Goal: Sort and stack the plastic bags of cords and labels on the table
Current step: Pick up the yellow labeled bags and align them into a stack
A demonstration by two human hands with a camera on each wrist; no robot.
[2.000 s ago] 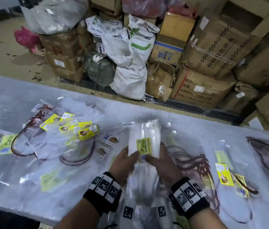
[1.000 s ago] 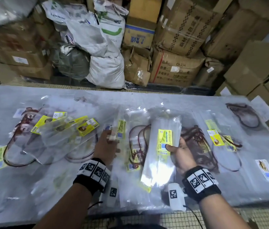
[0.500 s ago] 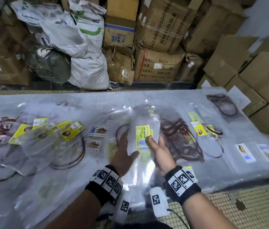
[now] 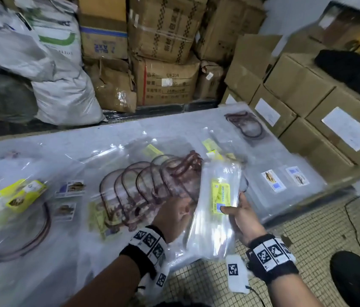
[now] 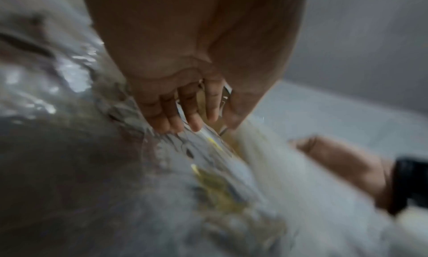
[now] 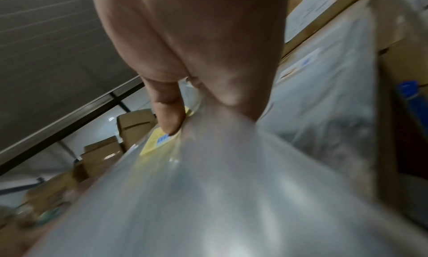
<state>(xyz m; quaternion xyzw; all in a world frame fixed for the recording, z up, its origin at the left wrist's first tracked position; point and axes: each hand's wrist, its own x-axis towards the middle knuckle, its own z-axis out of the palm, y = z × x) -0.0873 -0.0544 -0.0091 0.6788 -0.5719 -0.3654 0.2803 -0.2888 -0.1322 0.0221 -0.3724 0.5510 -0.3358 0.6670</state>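
Observation:
My right hand (image 4: 238,216) grips a stack of clear plastic bags (image 4: 212,227) over the table's near edge, thumb pressed on its yellow label (image 4: 220,196). The right wrist view shows the thumb (image 6: 169,114) on that label (image 6: 159,142) with the bag stack (image 6: 208,187) below. My left hand (image 4: 174,214) is at the stack's left edge, partly behind it. Its fingers (image 5: 185,114) lie fairly straight against the plastic. Just left lie overlapping bags of brown cords (image 4: 143,187). More bags with yellow labels (image 4: 19,196) sit at the far left.
The plastic-covered table (image 4: 119,136) also carries loose picture labels (image 4: 272,180) at the right and a cord bag (image 4: 245,125) at the far corner. Cardboard boxes (image 4: 307,89) crowd the right end; white sacks (image 4: 59,94) and cartons stand behind. A black shoe (image 4: 356,278) is on the tiled floor.
The stack has moved right and tilted, carried by my right hand. My left hand has slid off its front to its left edge. The view has swung to the right.

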